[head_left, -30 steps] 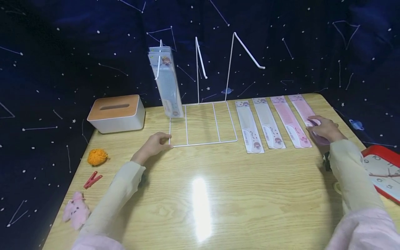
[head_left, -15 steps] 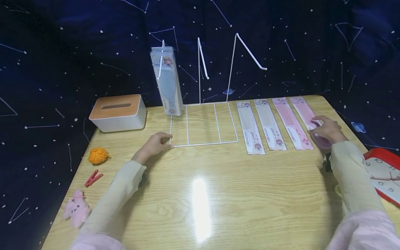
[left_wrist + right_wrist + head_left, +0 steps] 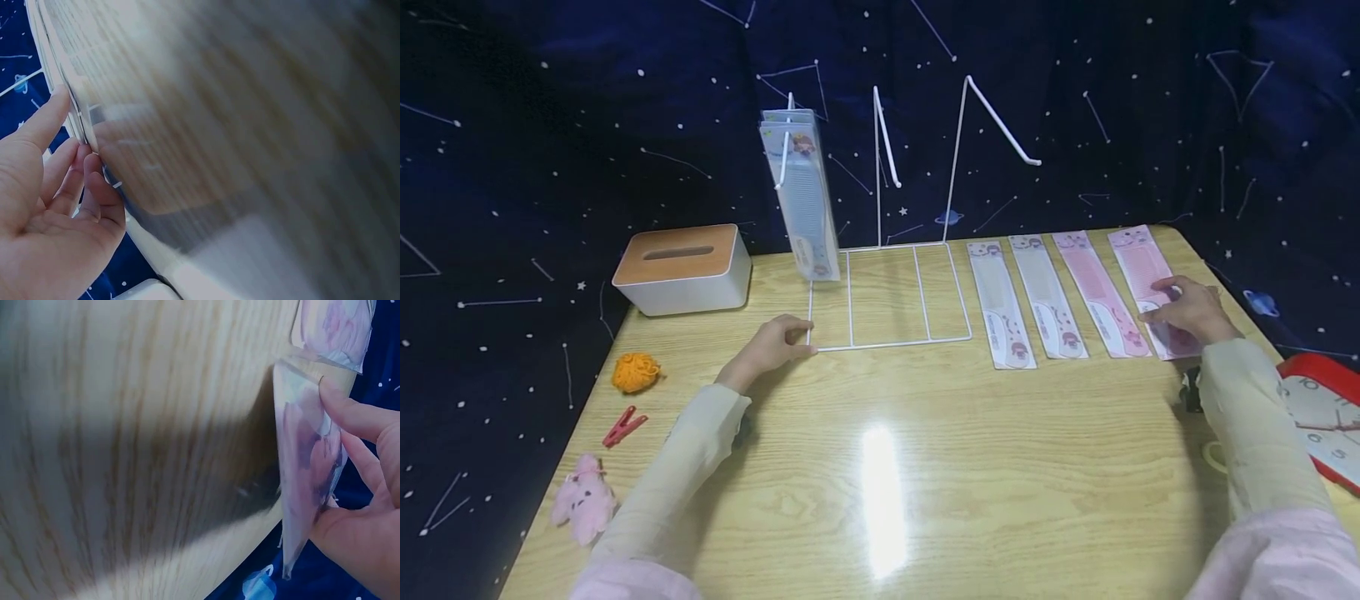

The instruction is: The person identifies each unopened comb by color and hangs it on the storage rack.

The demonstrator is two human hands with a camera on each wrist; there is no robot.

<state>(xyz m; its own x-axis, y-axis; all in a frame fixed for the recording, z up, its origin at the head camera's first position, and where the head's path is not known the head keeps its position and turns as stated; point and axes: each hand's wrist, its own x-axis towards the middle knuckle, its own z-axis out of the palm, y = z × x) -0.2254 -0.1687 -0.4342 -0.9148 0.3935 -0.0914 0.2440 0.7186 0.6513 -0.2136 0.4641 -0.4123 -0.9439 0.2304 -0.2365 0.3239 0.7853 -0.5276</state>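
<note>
My left hand (image 3: 766, 348) holds the front left corner of a white wire display rack (image 3: 887, 344), thumb and fingers at its base bars. Three upright hooks rise from the back of the rack. Several blue packaged combs (image 3: 805, 200) hang on the left hook. My right hand (image 3: 1195, 310) grips a pink packaged comb (image 3: 1138, 250) by its long edges, the rightmost of the row. In the right wrist view this pink package (image 3: 306, 444) tilts off the wood between thumb and fingers. Left of it lie another pink packaged comb (image 3: 1093, 287) and two white ones (image 3: 1000, 300).
A tissue box (image 3: 685, 271) with a wooden lid stands at the back left. Orange yarn (image 3: 636, 372), a red clothespin (image 3: 624, 427) and a pink plush toy (image 3: 585, 502) lie along the left edge. A red clock (image 3: 1318, 417) is at the right.
The rightmost pink comb package has shifted slightly right and its near side has come up in my right hand. My left hand stays at the rack's corner.
</note>
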